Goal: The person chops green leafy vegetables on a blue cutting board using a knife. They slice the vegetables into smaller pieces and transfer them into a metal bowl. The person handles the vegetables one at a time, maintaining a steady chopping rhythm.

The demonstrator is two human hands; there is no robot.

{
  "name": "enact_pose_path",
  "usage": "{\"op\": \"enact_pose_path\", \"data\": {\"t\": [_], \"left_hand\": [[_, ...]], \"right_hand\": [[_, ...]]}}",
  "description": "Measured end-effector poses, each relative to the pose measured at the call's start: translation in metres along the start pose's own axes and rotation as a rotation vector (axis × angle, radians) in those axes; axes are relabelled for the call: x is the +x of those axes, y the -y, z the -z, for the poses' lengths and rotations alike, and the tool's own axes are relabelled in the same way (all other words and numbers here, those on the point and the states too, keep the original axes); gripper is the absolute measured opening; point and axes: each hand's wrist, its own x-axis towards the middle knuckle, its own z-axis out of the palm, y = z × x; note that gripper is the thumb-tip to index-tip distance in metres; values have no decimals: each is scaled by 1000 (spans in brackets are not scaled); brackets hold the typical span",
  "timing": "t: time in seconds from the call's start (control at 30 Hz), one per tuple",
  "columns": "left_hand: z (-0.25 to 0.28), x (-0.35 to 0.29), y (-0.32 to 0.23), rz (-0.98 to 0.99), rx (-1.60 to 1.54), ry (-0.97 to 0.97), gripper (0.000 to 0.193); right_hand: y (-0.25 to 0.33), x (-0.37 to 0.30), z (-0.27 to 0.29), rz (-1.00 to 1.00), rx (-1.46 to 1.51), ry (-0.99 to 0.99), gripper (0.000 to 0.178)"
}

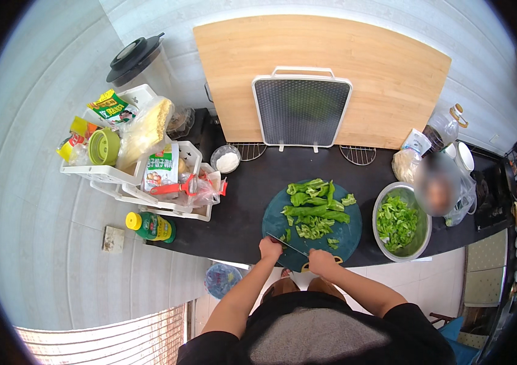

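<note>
A round dark teal cutting board (351,234) lies at the counter's front edge. On it are long flattened pieces of green pepper (322,212) and, nearer me, a small heap of cut pepper bits (314,227). My right hand (322,261) is closed around the handle of a knife (295,248), whose blade slants left and away over the near part of the board. By the blade's far end, my left hand (270,248) has its fingers curled together at the board's left edge. What those fingers hold, if anything, is too small to tell. A green scrap lies just beside them.
Right of the board stands a metal bowl (423,238) of chopped green pepper. White racks (103,173) with food packages and a green-yellow bottle (155,227) occupy the left. A small bowl of white powder (228,160) sits behind. Large wooden (380,79) and framed grey boards (301,112) lean against the wall.
</note>
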Motion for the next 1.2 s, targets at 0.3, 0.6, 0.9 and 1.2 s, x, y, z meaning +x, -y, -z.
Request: {"op": "enact_pose_path", "data": {"t": [0.3,0.6,0.9,1.2], "left_hand": [[10,-20,-16,71,-311,10,15],[-8,-46,-77,-515,-32,-74,14],[17,-15,-33,-436,268,23,16],[81,1,-42,-411,-193,-243,14]], "right_hand": [[-17,-12,3,-45,154,-192,20],[-26,-34,38,-287,410,-377,23],[-27,-45,24,-244,287,-249,25],[-37,-31,3,-178,46,-133,22]]}}
